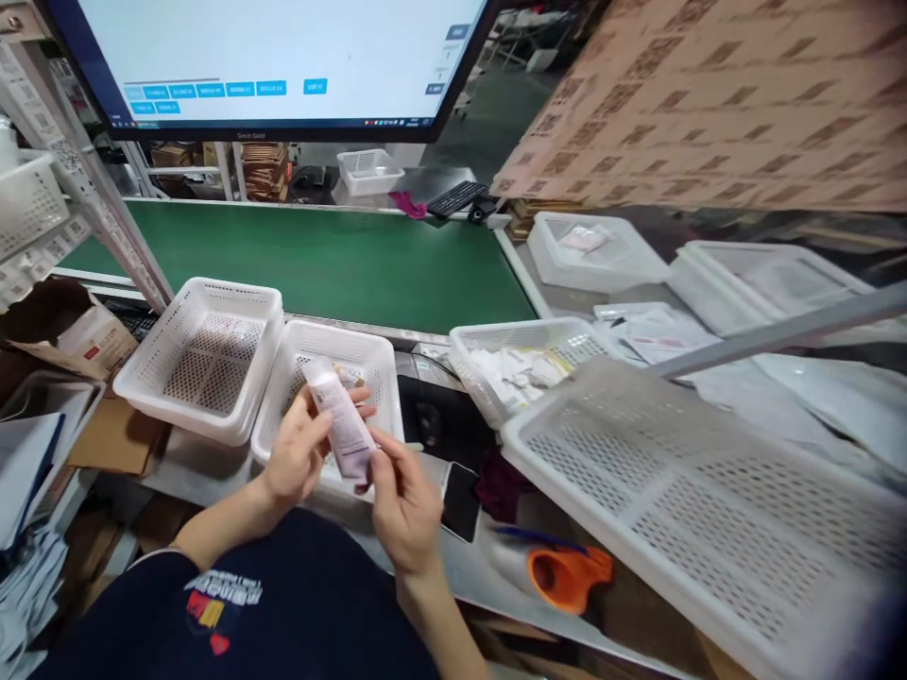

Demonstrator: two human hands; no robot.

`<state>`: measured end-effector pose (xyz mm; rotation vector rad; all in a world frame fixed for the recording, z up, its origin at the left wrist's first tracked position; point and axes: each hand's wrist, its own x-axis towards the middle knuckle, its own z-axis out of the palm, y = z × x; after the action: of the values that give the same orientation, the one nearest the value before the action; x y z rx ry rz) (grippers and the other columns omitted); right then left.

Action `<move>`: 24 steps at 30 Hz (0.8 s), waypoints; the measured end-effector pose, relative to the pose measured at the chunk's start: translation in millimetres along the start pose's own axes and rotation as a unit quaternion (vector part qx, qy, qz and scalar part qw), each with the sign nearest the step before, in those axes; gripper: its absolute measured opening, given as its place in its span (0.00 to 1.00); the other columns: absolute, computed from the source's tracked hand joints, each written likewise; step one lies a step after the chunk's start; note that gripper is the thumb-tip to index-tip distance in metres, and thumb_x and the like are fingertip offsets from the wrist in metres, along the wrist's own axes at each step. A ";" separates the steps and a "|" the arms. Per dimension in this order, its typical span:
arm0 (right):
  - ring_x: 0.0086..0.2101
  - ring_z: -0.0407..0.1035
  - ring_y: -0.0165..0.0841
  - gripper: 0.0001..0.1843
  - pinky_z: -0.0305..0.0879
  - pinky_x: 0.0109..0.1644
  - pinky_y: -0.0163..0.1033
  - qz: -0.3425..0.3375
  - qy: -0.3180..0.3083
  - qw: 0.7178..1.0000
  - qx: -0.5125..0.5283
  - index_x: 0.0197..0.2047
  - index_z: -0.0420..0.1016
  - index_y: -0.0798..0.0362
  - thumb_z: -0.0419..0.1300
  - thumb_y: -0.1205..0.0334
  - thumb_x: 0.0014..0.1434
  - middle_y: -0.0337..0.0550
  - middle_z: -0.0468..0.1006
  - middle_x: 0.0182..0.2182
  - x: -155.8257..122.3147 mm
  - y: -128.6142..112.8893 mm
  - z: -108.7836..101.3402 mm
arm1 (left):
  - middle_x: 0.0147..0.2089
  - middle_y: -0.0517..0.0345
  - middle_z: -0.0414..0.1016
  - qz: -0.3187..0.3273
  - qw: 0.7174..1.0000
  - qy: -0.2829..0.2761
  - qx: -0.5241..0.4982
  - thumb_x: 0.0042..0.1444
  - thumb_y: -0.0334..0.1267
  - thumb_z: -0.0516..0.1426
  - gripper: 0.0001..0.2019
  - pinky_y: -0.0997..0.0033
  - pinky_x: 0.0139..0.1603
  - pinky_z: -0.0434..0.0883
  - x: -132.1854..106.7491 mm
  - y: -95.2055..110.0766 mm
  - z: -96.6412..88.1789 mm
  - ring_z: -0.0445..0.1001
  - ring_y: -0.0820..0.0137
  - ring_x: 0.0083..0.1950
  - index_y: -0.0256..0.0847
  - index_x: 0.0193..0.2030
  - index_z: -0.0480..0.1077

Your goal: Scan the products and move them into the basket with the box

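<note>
I hold a pale pink tube (340, 416) in both hands over a white perforated basket (375, 354). My left hand (298, 453) wraps round the tube's left side, fingers closed on it. My right hand (403, 501) pinches the tube's lower end. The tube tilts up and to the left. An empty white basket (205, 354) stands just left of the one under my hands.
A green conveyor belt (340, 260) runs behind the baskets under a monitor (283, 57). To the right stand a basket of packets (517, 364) and a large white basket (709, 510). A black phone (462, 501) and an orange tool (567, 576) lie near my right hand.
</note>
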<state>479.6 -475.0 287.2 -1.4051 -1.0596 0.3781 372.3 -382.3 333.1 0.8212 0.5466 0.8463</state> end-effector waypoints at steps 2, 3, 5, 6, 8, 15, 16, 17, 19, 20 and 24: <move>0.29 0.78 0.33 0.13 0.77 0.34 0.37 0.001 0.033 0.999 -0.003 0.56 0.84 0.46 0.58 0.59 0.76 0.43 0.87 0.41 -0.7 -5.7 -8.4 | 0.60 0.43 0.83 -0.003 0.999 -0.015 0.035 0.59 0.57 0.70 0.35 0.55 0.57 0.81 -1.8 6.7 -2.5 0.84 0.51 0.57 0.43 0.67 0.69; 0.28 0.77 0.33 0.13 0.77 0.34 0.37 0.003 0.044 0.999 -0.003 0.54 0.85 0.45 0.59 0.58 0.76 0.42 0.86 0.38 -1.2 -8.8 -12.4 | 0.58 0.43 0.84 -0.005 0.998 -0.020 0.052 0.59 0.57 0.70 0.35 0.57 0.52 0.82 -2.1 9.2 -3.8 0.84 0.51 0.55 0.43 0.67 0.69; 0.22 0.71 0.30 0.13 0.71 0.26 0.35 0.037 0.051 0.998 0.027 0.52 0.86 0.45 0.61 0.55 0.75 0.41 0.84 0.32 -2.2 -15.0 -18.3 | 0.55 0.43 0.85 -0.007 0.997 -0.030 0.071 0.56 0.56 0.72 0.36 0.61 0.44 0.83 -2.1 11.6 -5.5 0.85 0.49 0.55 0.43 0.66 0.70; 0.18 0.66 0.29 0.14 0.66 0.21 0.34 0.070 0.049 0.995 0.057 0.51 0.87 0.46 0.61 0.52 0.75 0.40 0.81 0.27 -2.3 -17.9 -20.3 | 0.54 0.42 0.85 -0.005 0.997 -0.031 0.072 0.55 0.55 0.73 0.37 0.61 0.42 0.83 -2.0 11.7 -5.6 0.84 0.47 0.56 0.43 0.66 0.70; 0.14 0.58 0.27 0.17 0.54 0.15 0.33 0.143 0.044 0.979 0.136 0.49 0.88 0.47 0.62 0.46 0.74 0.38 0.76 0.22 -1.8 -22.4 -23.0 | 0.53 0.41 0.86 0.002 0.997 -0.030 0.070 0.51 0.53 0.76 0.38 0.60 0.43 0.84 -1.9 10.5 -4.7 0.84 0.45 0.57 0.42 0.64 0.71; 0.13 0.56 0.25 0.20 0.49 0.13 0.30 0.217 0.033 0.946 0.238 0.46 0.87 0.49 0.66 0.41 0.71 0.37 0.74 0.18 -2.3 -22.1 -29.1 | 0.43 0.49 0.86 0.015 0.996 -0.035 0.080 0.48 0.53 0.77 0.31 0.60 0.37 0.84 -1.2 8.5 0.7 0.87 0.45 0.50 0.44 0.52 0.72; 0.13 0.57 0.25 0.19 0.49 0.13 0.30 0.220 0.036 0.945 0.239 0.46 0.87 0.49 0.66 0.41 0.70 0.38 0.75 0.19 -2.7 -21.0 -29.3 | 0.42 0.49 0.85 0.018 0.996 -0.036 0.079 0.48 0.53 0.77 0.30 0.60 0.37 0.84 -1.0 8.6 1.1 0.87 0.46 0.49 0.44 0.51 0.72; 0.13 0.58 0.25 0.19 0.50 0.14 0.29 0.222 0.040 0.944 0.240 0.46 0.87 0.49 0.66 0.41 0.70 0.39 0.76 0.20 -2.8 -19.9 -29.4 | 0.42 0.50 0.85 0.021 0.996 -0.037 0.079 0.48 0.53 0.77 0.30 0.61 0.37 0.84 -0.8 8.5 1.4 0.87 0.47 0.48 0.44 0.50 0.71; 0.14 0.60 0.26 0.19 0.52 0.14 0.29 0.222 0.047 0.944 0.242 0.45 0.88 0.48 0.66 0.41 0.70 0.39 0.76 0.20 -2.5 -18.1 -29.2 | 0.41 0.50 0.85 0.024 0.996 -0.039 0.080 0.49 0.53 0.77 0.29 0.61 0.37 0.84 -0.4 7.8 1.6 0.87 0.47 0.48 0.44 0.50 0.70; 0.14 0.60 0.26 0.19 0.53 0.14 0.29 0.219 0.050 0.944 0.242 0.45 0.88 0.48 0.67 0.41 0.70 0.39 0.77 0.20 -2.2 -17.6 -29.1 | 0.41 0.50 0.85 0.024 0.996 -0.037 0.082 0.49 0.53 0.77 0.29 0.61 0.36 0.84 -0.2 7.2 1.5 0.87 0.47 0.47 0.44 0.49 0.70; 0.14 0.60 0.26 0.21 0.53 0.13 0.30 0.226 0.049 0.943 0.241 0.45 0.88 0.48 0.67 0.39 0.69 0.40 0.77 0.21 -1.7 -18.4 -27.5 | 0.42 0.49 0.85 0.019 0.995 -0.016 0.097 0.46 0.55 0.78 0.32 0.58 0.36 0.85 -0.1 4.1 0.8 0.87 0.45 0.49 0.44 0.49 0.68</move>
<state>493.4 -496.7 308.1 -1.1909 -0.5013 0.8331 371.0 -381.1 336.8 1.0250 0.5920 0.8216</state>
